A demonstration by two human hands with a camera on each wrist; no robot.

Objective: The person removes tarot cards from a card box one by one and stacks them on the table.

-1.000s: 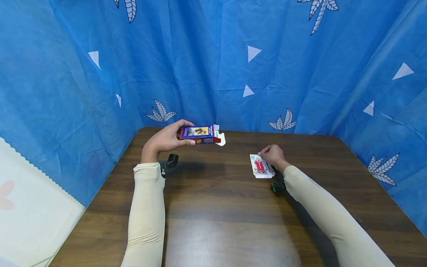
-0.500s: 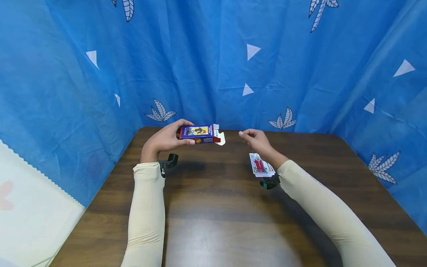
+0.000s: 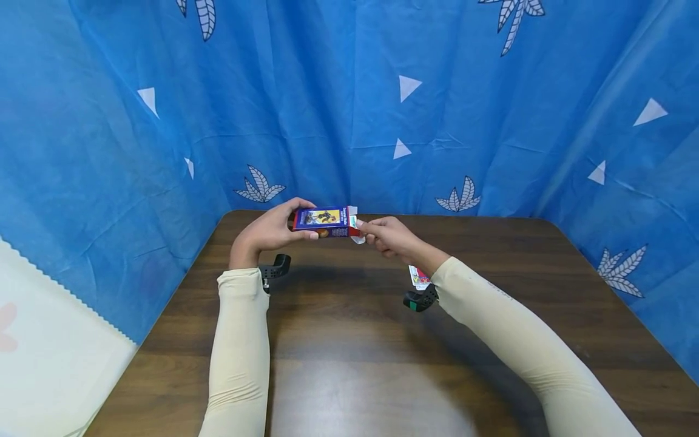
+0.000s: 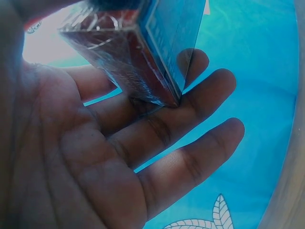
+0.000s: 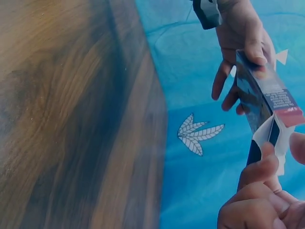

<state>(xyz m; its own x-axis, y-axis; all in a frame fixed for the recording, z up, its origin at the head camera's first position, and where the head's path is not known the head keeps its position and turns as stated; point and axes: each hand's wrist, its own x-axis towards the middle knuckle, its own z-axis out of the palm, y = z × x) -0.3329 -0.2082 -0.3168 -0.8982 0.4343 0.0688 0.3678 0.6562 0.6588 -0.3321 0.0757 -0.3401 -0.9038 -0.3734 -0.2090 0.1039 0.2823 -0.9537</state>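
My left hand (image 3: 275, 232) holds a blue and red card box (image 3: 322, 220) above the table's far side, thumb on the near edge and fingers behind. A clear wrap shows on the box (image 4: 133, 57) in the left wrist view. The box's right end is open, with white flaps (image 5: 263, 131) folded out. My right hand (image 3: 394, 235) is at this open end, thumb and index finger on either side of the mouth, its other fingers curled. Whether it pinches anything inside is unclear. Below the right wrist lies a stack of picture cards (image 3: 419, 278), partly hidden by the arm.
The brown wooden table (image 3: 338, 352) spreads out below both arms. Behind it hangs a blue curtain (image 3: 327, 109) with leaf and triangle prints. A white cloth (image 3: 49, 346) lies at the left. Each wrist wears a black camera mount (image 3: 422, 298).
My right hand has left the card stack and moved up and left, its fingers now at the box's open end. The left hand and the box have stayed almost still.
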